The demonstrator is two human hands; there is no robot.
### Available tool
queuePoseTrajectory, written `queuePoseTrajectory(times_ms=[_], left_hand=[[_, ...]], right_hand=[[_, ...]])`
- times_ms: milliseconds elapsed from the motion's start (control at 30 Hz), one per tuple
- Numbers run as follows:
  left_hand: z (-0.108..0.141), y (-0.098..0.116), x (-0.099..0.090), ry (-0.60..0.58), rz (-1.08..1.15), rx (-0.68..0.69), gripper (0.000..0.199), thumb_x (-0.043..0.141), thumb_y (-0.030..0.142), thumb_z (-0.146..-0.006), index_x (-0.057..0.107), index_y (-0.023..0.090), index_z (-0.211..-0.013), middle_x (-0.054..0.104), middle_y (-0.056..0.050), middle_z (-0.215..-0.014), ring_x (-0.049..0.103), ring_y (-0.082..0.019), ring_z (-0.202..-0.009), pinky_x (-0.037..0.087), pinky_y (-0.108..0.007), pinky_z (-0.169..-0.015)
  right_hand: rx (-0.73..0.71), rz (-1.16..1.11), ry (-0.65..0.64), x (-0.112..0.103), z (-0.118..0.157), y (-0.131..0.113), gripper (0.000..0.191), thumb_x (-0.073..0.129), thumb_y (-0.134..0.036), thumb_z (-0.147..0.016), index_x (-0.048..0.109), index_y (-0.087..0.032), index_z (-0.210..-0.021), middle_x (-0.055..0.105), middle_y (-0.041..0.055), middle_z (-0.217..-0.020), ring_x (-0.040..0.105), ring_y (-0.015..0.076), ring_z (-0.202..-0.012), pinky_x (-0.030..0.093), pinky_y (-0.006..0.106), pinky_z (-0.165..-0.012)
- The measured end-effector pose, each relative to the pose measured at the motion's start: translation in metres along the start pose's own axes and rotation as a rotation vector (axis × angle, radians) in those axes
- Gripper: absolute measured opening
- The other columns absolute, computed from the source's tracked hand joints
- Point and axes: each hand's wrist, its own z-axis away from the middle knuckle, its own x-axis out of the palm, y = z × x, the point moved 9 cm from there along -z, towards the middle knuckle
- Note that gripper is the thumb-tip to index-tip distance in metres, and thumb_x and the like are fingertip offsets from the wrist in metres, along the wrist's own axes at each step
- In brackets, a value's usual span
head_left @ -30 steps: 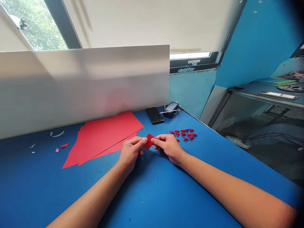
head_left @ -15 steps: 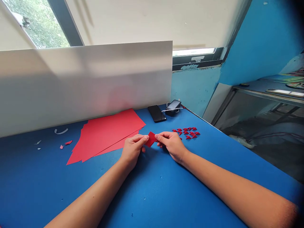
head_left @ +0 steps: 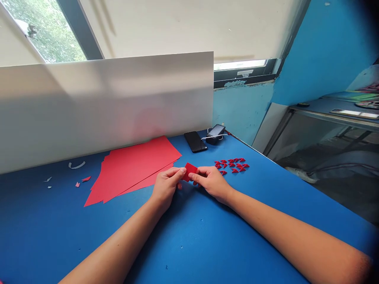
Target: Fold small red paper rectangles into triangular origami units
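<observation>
A small piece of red paper (head_left: 190,168) is held up between both hands, above the blue table (head_left: 189,236). My left hand (head_left: 166,184) pinches its left edge between thumb and fingers. Closed on the lower right side is my right hand (head_left: 213,182), its thumb lying across the front of the paper. Parts of the piece are covered by the fingertips, so its folds cannot be made out. Just past the right hand lie several small folded red paper triangles (head_left: 239,165) in loose rows.
Large red sheets (head_left: 136,163) lie stacked at the left, near a white board (head_left: 118,106). A black phone (head_left: 195,141) and a second device with a white cable (head_left: 216,132) lie at the back. Red scraps (head_left: 86,179) and a curved white strip (head_left: 77,165) sit far left.
My right thumb has moved left and down, from the paper's right corner onto its lower front. The paper has turned slightly. My left hand keeps nearly the same grip.
</observation>
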Motion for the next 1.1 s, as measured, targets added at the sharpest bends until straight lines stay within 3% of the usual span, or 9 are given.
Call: queuePoseTrajectory(times_ms=[200, 333, 467, 733, 900, 1100], left_hand=[[-0.002, -0.006, -0.008, 0.073, 0.137, -0.049, 0.034, 0.070, 0.048, -0.072, 0.073, 0.014, -0.077, 0.065, -0.004, -0.075, 0.051, -0.010, -0.058, 0.039, -0.021, -0.048], [-0.001, -0.003, -0.001, 0.001, 0.064, -0.029, 0.034, 0.069, 0.047, -0.074, 0.074, 0.014, -0.080, 0.067, -0.006, -0.076, 0.055, -0.013, -0.065, 0.041, -0.021, -0.050], [0.001, 0.002, 0.005, -0.047, 0.007, -0.001, 0.031, 0.067, 0.044, -0.076, 0.075, 0.015, -0.081, 0.068, -0.007, -0.079, 0.057, -0.014, -0.068, 0.042, -0.022, -0.052], [0.001, -0.007, -0.005, 0.072, 0.089, -0.032, 0.028, 0.072, 0.042, -0.072, 0.072, 0.014, -0.074, 0.064, -0.003, -0.071, 0.047, -0.007, -0.053, 0.038, -0.021, -0.050], [-0.003, -0.013, -0.015, 0.151, 0.160, -0.035, 0.031, 0.071, 0.047, -0.072, 0.070, 0.016, -0.077, 0.059, 0.003, -0.067, 0.046, -0.006, -0.050, 0.038, -0.021, -0.049], [-0.003, -0.009, -0.006, 0.054, 0.116, -0.033, 0.033, 0.072, 0.046, -0.072, 0.073, 0.014, -0.081, 0.065, -0.003, -0.077, 0.048, -0.007, -0.055, 0.039, -0.021, -0.051]], right_hand=[[-0.001, 0.040, 0.008, 0.000, 0.001, -0.001, 0.028, 0.062, -0.042, -0.079, 0.066, -0.015, -0.075, 0.061, 0.0012, -0.064, 0.054, 0.0135, -0.059, 0.042, 0.026, -0.058], [-0.020, -0.013, -0.007, 0.003, 0.001, -0.003, 0.033, 0.062, -0.047, -0.079, 0.068, -0.015, -0.081, 0.063, 0.0020, -0.069, 0.055, 0.0139, -0.062, 0.042, 0.026, -0.059], [-0.013, 0.045, -0.003, 0.003, 0.001, 0.000, 0.038, 0.061, -0.049, -0.079, 0.067, -0.013, -0.067, 0.059, 0.0012, -0.060, 0.050, 0.0130, -0.057, 0.038, 0.026, -0.056], [0.021, 0.125, -0.026, 0.006, 0.002, 0.001, 0.035, 0.062, -0.045, -0.079, 0.062, -0.014, -0.063, 0.055, -0.0010, -0.056, 0.045, 0.0112, -0.054, 0.033, 0.025, -0.052], [-0.010, 0.208, -0.091, 0.013, 0.004, -0.004, 0.027, 0.061, -0.040, -0.081, 0.069, -0.015, -0.072, 0.059, 0.0004, -0.061, 0.047, 0.0122, -0.057, 0.036, 0.025, -0.055], [-0.050, 0.154, -0.004, 0.006, 0.003, -0.007, 0.031, 0.064, -0.047, -0.078, 0.066, -0.016, -0.080, 0.062, 0.0004, -0.069, 0.051, 0.0129, -0.061, 0.038, 0.024, -0.056]])
